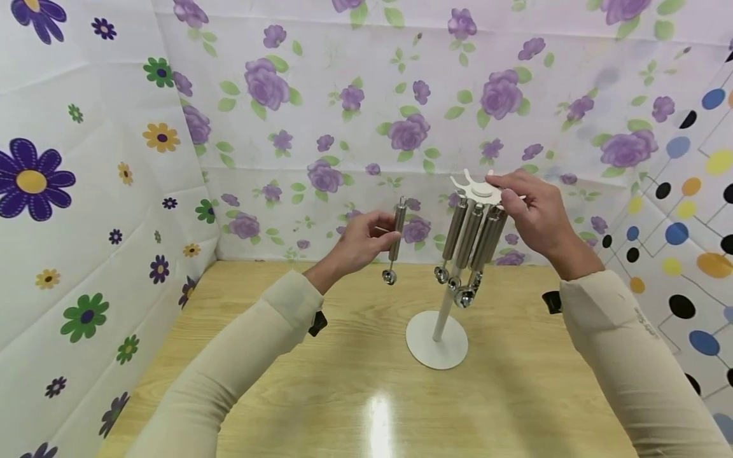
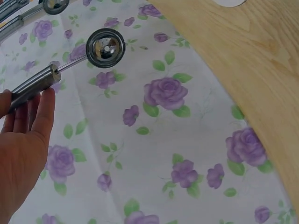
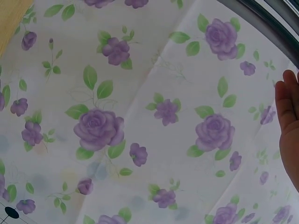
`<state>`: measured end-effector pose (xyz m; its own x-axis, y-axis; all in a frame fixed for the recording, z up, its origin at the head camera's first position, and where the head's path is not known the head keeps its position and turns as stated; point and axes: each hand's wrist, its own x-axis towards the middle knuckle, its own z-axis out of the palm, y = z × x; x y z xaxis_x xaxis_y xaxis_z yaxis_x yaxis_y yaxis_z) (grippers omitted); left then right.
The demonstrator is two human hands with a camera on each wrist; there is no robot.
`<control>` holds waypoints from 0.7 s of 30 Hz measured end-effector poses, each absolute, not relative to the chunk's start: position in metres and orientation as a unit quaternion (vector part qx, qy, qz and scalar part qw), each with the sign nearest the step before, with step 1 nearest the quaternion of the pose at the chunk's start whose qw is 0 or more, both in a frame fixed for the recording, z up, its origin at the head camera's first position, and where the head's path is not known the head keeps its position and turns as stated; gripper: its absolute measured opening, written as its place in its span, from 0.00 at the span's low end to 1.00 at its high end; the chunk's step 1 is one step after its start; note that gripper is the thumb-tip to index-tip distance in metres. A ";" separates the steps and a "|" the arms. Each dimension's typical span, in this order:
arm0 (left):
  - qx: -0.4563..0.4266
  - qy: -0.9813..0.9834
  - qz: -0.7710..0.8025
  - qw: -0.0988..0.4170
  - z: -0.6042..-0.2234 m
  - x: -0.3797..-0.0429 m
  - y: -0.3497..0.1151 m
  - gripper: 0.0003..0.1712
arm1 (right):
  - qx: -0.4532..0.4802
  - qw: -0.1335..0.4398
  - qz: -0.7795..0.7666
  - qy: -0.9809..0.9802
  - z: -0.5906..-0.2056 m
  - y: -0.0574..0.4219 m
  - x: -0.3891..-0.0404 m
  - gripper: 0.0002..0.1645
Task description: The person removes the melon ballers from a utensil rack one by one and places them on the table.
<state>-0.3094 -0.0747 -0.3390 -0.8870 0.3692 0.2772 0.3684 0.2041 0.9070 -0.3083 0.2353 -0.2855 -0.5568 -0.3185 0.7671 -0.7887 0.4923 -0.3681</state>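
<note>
My left hand [image 1: 363, 240] pinches a melon baller [image 1: 400, 226] by its steel handle, upright with the small round scoop at the bottom. In the left wrist view, thumb and fingers lie along the handle of this melon baller [image 2: 35, 86], its scoop free of the hand. To the right stands a white utensil stand [image 1: 445, 312] with a hooked top. Several similar steel scoop tools [image 1: 471, 236] hang from its hooks. My right hand [image 1: 535, 207] grips the edge of the stand's top between thumb and fingers. In the right wrist view only part of that hand [image 3: 290, 116] shows.
The stand's round white base [image 1: 436, 356] rests on a light wooden table [image 1: 321, 381]. Behind the table hangs a flowered cloth [image 1: 343, 146], with patterned cloths at the left and right sides too.
</note>
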 end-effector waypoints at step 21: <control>0.111 0.776 0.621 -0.004 -0.428 -0.301 -0.075 0.11 | 0.351 0.364 0.363 -0.783 -0.288 0.231 -0.311 0.51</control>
